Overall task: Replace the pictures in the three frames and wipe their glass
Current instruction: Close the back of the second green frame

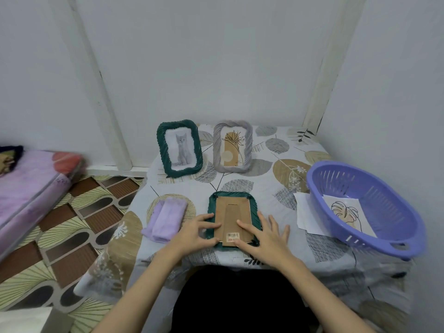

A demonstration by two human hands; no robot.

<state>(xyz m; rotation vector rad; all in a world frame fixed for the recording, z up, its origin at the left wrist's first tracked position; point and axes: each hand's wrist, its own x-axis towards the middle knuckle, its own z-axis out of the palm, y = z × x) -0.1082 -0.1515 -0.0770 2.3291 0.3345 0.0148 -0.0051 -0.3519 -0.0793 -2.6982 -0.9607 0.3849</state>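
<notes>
On the table (276, 179), near edge, left to right: folded lilac cloth (165, 218) lay just beside the left hand, untouched. Left hand (195, 233) rested at the left rim of the face-down green frame (234, 219); its fingers (207, 216) were spread and only lightly bent, tips on the rim and the edge of the brown backing board (231, 218), not curled round anything. Thumb lay near the frame's lower left corner.

Frame lay flat, glass down, long axis running away from the person, stand flap and barcode sticker (233, 236) toward the near end. Right hand (264, 239) rested over the lower right part; fingers (247, 228) straight and apart, forefinger on the backing, the others splayed onto the tablecloth to the right. Both hands were about equally near; the backing sat directly under the fingertips, between the two hands.

Judgement: backing not yet lifted; the next move probably turns on the corner tabs, too small to read clearly.

Farther back stood the cat frame (179, 150) and grey frame (233, 146), upright, well apart from the hands. At right, loose papers (304, 212) touched the purple basket (367, 207), which held a leaf print (346, 212).
</notes>
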